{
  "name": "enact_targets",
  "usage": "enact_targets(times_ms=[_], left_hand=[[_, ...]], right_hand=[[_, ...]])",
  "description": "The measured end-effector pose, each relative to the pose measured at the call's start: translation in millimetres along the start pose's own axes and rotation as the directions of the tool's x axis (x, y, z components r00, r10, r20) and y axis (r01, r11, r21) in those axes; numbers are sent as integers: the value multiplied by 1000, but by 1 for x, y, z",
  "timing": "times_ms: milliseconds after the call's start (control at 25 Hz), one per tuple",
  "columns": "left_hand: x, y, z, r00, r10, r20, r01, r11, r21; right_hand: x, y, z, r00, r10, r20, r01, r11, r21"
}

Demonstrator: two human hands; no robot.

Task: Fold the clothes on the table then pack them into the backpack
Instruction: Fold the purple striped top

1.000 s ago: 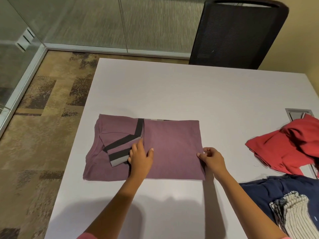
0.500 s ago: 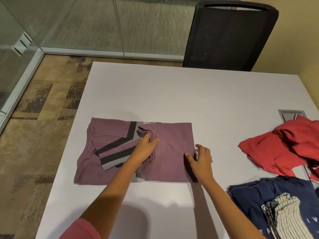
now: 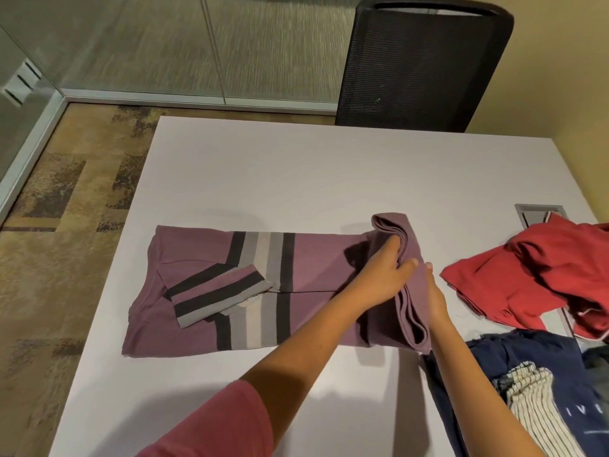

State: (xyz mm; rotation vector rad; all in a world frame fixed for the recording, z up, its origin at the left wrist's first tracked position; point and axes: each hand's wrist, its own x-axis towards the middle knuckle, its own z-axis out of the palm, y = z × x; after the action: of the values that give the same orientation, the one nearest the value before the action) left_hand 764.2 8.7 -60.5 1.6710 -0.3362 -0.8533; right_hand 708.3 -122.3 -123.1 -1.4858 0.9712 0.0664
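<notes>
Nearest the person, a navy shirt [image 3: 514, 367] with a striped cloth [image 3: 534, 410] on it is lying at the table's [image 3: 296, 179] right front corner, waiting its turn. Just beyond, both hands are working the purple shirt [image 3: 204, 258], which is lying flat across the middle of the table with its striped sleeve [image 3: 217, 295] folded over the body. The left hand [image 3: 384, 272] is reaching across and clasping the bunched right end, fingers tucked into the layers; the right hand [image 3: 435, 298] is pressing flat against the outside of that fold, so the cloth is pinched between them. To do this well, the layers should be kept even and the edges lined up while the fold is being laid over, or the bundle is likely to slump. A red shirt [image 3: 534, 278] is lying crumpled just beside the fold, crowding the right side. Farther off, a black chair [image 3: 418, 64] is standing at the far edge. No backpack is showing.
</notes>
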Motion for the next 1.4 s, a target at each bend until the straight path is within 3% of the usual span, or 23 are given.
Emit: enact_targets(times_ms=[80, 320, 480, 600, 760, 1000, 1160, 1400], left_hand=[[-1, -5, -2, 999, -49, -2, 49, 997, -62], [-22, -88, -66, 967, -146, -207, 130, 987, -91], [-44, -126, -102, 961, -194, -198, 213, 974, 77], [-46, -126, -104, 972, -179, -152, 200, 971, 133], [-46, -123, -101, 979, -171, -106, 187, 968, 168], [-48, -111, -118, 968, -183, -170, 194, 980, 50], [-55, -129, -128, 965, -187, -183, 215, 966, 146], [-54, -126, -133, 987, -34, -158, 90, 929, 360]], right_hand=[[-1, 5, -6, 999, 14, 38, -12, 999, -43], [-1, 18, 14, 990, -24, 142, 46, 988, -150], [-2, 34, 36, 945, -181, 271, 293, 837, -462], [-5, 40, 46, 950, -161, 267, 292, 760, -580], [-5, 34, 51, 957, -161, 240, 274, 770, -576], [-6, 29, 51, 963, -151, 226, 257, 775, -578], [-8, 30, 56, 956, -154, 251, 277, 760, -588], [-6, 29, 58, 954, -145, 261, 279, 747, -604]])
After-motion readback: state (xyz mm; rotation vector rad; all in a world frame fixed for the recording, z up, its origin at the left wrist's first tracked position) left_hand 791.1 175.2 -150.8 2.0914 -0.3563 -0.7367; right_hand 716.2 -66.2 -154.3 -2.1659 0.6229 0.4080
